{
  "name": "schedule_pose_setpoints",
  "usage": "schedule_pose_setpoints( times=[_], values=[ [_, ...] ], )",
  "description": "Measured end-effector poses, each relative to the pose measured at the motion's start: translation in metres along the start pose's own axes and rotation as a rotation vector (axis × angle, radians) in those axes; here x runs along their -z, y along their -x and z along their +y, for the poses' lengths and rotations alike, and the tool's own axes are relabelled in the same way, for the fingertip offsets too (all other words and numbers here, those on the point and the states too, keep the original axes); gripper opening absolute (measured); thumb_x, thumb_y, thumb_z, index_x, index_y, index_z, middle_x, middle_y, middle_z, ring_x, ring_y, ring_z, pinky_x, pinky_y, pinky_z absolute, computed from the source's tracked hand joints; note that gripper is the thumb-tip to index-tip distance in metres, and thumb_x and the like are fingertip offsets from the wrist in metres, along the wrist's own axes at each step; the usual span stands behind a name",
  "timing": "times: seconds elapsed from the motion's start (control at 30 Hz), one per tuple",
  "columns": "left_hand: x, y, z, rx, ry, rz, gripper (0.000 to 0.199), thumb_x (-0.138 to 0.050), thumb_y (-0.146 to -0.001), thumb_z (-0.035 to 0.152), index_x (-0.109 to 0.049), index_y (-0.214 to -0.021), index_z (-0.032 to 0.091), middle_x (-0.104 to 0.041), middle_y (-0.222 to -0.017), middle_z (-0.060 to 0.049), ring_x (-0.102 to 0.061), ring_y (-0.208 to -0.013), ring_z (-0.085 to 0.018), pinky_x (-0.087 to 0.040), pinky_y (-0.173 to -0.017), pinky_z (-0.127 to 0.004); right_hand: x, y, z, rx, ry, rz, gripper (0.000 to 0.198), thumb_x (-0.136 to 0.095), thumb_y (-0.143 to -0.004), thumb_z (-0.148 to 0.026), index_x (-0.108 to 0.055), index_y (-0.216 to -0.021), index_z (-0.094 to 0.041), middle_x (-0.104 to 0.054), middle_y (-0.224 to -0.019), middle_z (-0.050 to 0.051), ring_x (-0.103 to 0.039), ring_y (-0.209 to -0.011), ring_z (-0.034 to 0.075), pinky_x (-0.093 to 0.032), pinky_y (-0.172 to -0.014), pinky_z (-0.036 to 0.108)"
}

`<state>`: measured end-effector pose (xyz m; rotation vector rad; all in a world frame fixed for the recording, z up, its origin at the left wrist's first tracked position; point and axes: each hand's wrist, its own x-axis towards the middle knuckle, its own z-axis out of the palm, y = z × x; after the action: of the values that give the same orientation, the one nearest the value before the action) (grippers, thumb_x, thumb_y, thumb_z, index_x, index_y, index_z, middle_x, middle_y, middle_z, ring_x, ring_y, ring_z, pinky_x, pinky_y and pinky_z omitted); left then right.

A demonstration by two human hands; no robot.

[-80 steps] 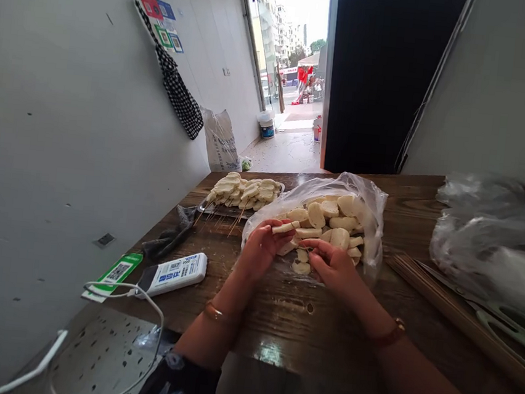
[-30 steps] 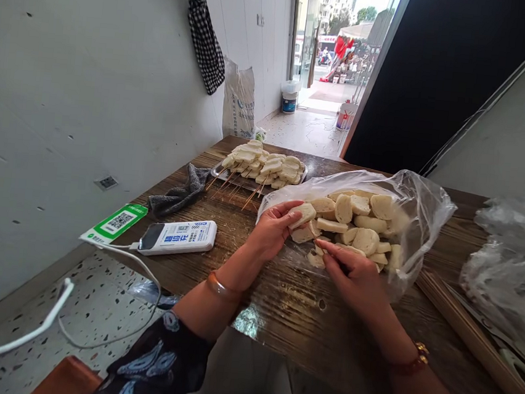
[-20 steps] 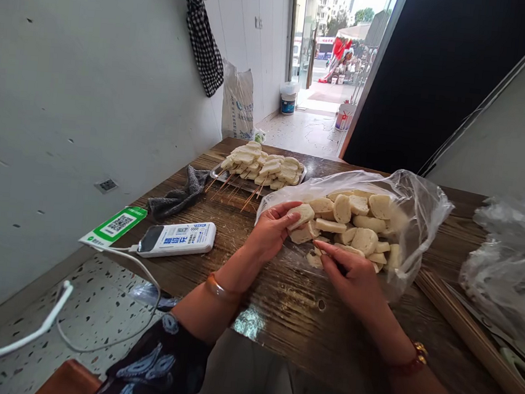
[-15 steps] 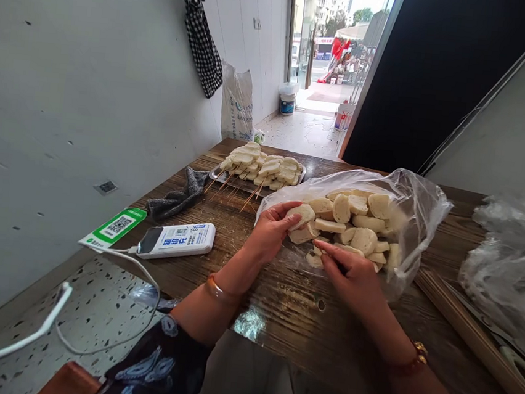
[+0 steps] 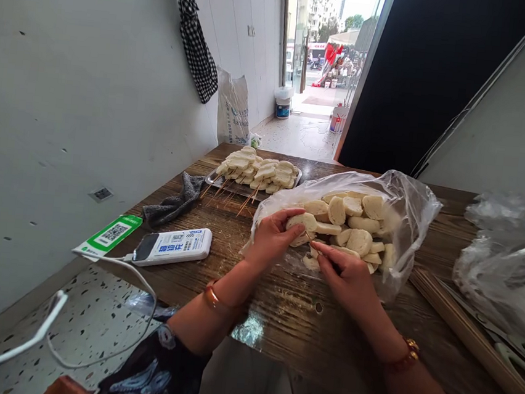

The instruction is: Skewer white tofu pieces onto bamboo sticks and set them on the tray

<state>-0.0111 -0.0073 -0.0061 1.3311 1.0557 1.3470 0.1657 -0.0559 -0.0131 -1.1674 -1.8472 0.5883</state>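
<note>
Pinching a pale slice (image 5: 300,220) in left hand (image 5: 271,240), right hand (image 5: 346,276) gripping thin skewer (image 5: 310,239), wrists bent inward

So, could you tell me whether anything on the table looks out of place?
A few slices lie loose on the table just outside the bag, by the right hand. Otherwise nothing stands out.

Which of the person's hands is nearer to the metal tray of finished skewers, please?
Left. The left hand holds a pale slice at the bag's mouth, just below the metal tray. The right hand sits farther right and nearer the person.
</note>
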Motion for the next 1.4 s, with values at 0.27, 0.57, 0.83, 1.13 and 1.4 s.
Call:
schedule_pose_setpoints(
  times=[0.27,0.57,0.83,1.13,1.4],
  values=[
    [-0.002,0.004,0.013,0.159,0.439,-0.075,0.054,-0.079,-0.072,0.033,-0.061,-0.120,0.017,-0.069,-0.112,-0.009,-0.066,-0.095,-0.022,-0.057,-0.079,-0.034,0.002,-0.002,-0.005,-0.022,-0.062,0.027,0.033,-0.053,-0.089,-0.027,-0.073,-0.112,-0.016,-0.075,-0.108,0.008,-0.072,-0.095,0.023,-0.057,-0.085,0.034],
    [0.002,0.008,0.019,0.243,0.652,-0.204,0.046,-0.075,-0.075,0.045,-0.069,-0.107,0.012,-0.072,-0.102,-0.013,-0.066,-0.094,-0.023,-0.056,-0.081,-0.035,0.003,0.000,-0.010,-0.064,-0.076,0.010,0.031,-0.057,-0.087,-0.032,-0.075,-0.110,-0.022,-0.075,-0.109,0.006,-0.071,-0.098,0.023,-0.057,-0.090,0.035],
    [0.004,0.017,0.030,0.086,0.304,-0.180,0.044,-0.074,-0.076,0.043,-0.071,-0.112,0.016,-0.071,-0.109,-0.009,-0.064,-0.098,-0.022,-0.049,-0.085,-0.030,0.016,0.001,-0.002,-0.215,-0.036,-0.047,0.028,-0.060,-0.085,-0.040,-0.078,-0.101,-0.026,-0.077,-0.101,0.004,-0.071,-0.092,0.023,-0.059,-0.081,0.033],
    [-0.002,0.021,0.030,0.062,0.388,-0.202,0.042,-0.071,-0.077,0.046,-0.073,-0.106,0.016,-0.073,-0.105,-0.010,-0.066,-0.093,-0.024,-0.052,-0.084,-0.034,0.016,0.004,0.002,-0.172,0.034,0.009,0.025,-0.062,-0.084,-0.042,-0.080,-0.094,-0.027,-0.077,-0.087,0.004,-0.069,-0.066,0.019,-0.056,-0.055,0.028],
    [-0.007,0.023,0.027,0.072,0.405,-0.204,0.044,-0.072,-0.075,0.047,-0.074,-0.104,0.014,-0.072,-0.099,-0.009,-0.064,-0.090,-0.023,-0.051,-0.081,-0.030,0.012,0.005,-0.002,-0.178,0.100,0.052,0.026,-0.062,-0.083,-0.043,-0.079,-0.095,-0.026,-0.077,-0.083,0.003,-0.069,-0.066,0.020,-0.053,-0.051,0.027]
  ],
)
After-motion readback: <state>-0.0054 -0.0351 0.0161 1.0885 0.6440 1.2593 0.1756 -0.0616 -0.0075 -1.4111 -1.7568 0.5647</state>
